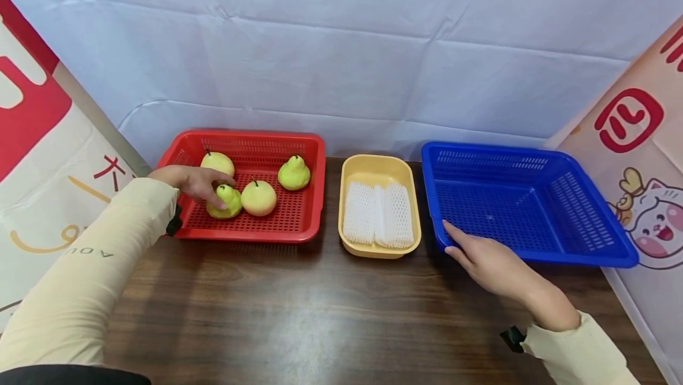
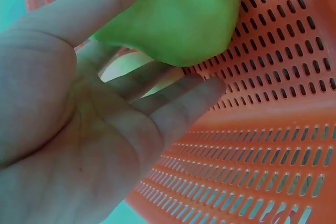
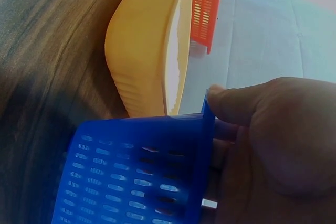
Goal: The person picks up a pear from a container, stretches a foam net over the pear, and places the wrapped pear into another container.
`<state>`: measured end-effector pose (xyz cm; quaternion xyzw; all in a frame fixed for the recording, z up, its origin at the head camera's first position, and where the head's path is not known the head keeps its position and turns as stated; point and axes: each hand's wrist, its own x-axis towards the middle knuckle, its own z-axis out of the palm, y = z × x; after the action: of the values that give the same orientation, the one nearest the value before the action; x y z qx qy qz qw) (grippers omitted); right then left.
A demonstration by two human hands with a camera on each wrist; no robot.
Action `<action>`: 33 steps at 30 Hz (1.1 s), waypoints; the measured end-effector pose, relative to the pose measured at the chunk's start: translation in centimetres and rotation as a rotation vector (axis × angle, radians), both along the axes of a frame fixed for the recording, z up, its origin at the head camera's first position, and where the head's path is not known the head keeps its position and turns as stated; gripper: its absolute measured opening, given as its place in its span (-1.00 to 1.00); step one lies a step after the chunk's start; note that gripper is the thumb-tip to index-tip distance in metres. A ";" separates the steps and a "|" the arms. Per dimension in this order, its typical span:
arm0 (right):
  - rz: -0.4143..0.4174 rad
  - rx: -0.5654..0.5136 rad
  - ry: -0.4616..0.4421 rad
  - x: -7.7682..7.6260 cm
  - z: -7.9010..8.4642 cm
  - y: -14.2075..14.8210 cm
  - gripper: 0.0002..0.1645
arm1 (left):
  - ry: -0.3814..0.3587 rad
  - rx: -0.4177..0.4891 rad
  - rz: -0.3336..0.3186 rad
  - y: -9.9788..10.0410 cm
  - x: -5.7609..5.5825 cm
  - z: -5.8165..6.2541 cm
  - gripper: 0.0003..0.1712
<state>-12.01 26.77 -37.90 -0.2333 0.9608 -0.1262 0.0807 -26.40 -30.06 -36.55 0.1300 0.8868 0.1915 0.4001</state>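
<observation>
My left hand (image 1: 200, 184) reaches into the red basket (image 1: 277, 235), around a green pear (image 1: 228, 202). In the left wrist view its thumb lies against the pear (image 2: 184, 19), and the other fingers stretch out fairly straight beside it, the palm apart from the fruit. Close by lie two round yellow pears (image 1: 259, 198), one behind and one to the right; a second green pear (image 1: 294, 172) sits farther right. On the other side, my right hand (image 1: 493, 263) pinches the left rim of the blue basket (image 3: 131, 135) between thumb and fingers.
Between the baskets stands a yellow tray (image 1: 380, 162) holding white foam net sleeves (image 1: 360, 213). All three containers are on a dark wooden table (image 1: 320, 314). A pale cloth (image 1: 331, 47) hangs behind them, with printed sheets (image 1: 635, 118) at both sides.
</observation>
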 end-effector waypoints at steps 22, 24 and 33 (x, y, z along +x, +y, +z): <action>0.005 0.000 -0.009 -0.1 0.0 0.1 -0.32 | -0.149 0.045 0.091 0.6 -0.7 0.1 -0.08; 0.001 0.002 -0.013 -0.1 0.1 0.1 -0.32 | -0.156 0.041 0.086 0.7 -0.7 0.1 -0.06; 0.001 0.000 -0.023 -0.1 0.1 0.1 -0.32 | -0.207 0.050 0.096 0.6 -0.8 -0.3 -0.06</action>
<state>-12.12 26.86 -37.78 -0.2322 0.9597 -0.1289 0.0916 -27.18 -29.46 -36.84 0.0767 0.8410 0.2450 0.4763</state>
